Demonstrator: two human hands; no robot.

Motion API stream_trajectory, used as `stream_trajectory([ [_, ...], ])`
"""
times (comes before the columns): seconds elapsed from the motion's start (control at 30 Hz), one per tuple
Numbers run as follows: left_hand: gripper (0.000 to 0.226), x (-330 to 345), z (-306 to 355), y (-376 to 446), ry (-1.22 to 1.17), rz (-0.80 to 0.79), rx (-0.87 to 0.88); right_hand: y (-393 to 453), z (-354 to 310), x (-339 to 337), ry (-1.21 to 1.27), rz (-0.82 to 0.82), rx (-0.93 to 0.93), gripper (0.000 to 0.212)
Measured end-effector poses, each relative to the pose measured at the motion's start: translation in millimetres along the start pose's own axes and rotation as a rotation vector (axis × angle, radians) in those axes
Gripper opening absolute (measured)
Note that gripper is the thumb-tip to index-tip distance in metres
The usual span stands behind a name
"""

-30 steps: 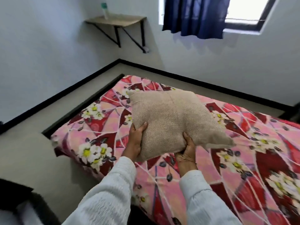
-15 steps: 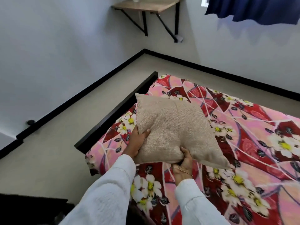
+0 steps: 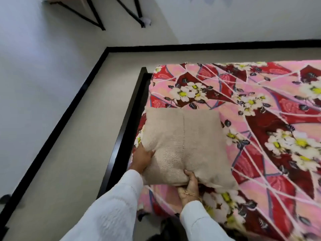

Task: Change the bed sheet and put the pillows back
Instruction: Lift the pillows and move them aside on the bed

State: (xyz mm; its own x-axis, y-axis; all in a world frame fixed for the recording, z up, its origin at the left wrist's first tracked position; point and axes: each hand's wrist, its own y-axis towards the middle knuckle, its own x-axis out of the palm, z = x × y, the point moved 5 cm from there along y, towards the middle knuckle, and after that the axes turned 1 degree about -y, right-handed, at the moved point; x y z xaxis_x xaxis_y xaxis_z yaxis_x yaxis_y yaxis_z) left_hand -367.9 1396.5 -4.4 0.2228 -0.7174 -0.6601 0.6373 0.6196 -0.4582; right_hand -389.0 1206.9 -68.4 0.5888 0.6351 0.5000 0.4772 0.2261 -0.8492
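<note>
Both hands' fingers (image 3: 188,173) grip the pillow's (image 3: 184,143) near edge.

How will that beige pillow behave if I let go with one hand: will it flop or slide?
The beige pillow probably sags rather than holds shape: it dents where the right hand and left hand grip it. Its coarse weave likely resists sliding on the floral bed sheet. It seems light for its bulk.

The bed (image 3: 144,94) had a black frame and stood on a pale floor (image 3: 78,136). A pink and red floral sheet (image 3: 260,119) covered it. A tan pillow (image 3: 184,140) lay on the sheet near the bed's left edge, beside the frame.
</note>
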Motion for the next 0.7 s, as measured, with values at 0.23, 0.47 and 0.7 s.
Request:
stream_trajectory([
  [0.23,0.034,39.2,-26.2,-12.0,0.333,-0.084,0.041,4.8,10.4,-31.6,-0.242,0.2,-0.042,0.01],
  [0.47,0.047,111.4,68.3,-53.7,0.546,-0.236,0.519,-26.2,-60.9,-64.8,-0.496,0.736,-0.342,0.063],
  [0.7,0.05,200.3,173.6,-144.6,0.37,-0.426,0.74,-90.8,-198.6,-81.5,-0.608,0.757,-0.621,0.066],
])
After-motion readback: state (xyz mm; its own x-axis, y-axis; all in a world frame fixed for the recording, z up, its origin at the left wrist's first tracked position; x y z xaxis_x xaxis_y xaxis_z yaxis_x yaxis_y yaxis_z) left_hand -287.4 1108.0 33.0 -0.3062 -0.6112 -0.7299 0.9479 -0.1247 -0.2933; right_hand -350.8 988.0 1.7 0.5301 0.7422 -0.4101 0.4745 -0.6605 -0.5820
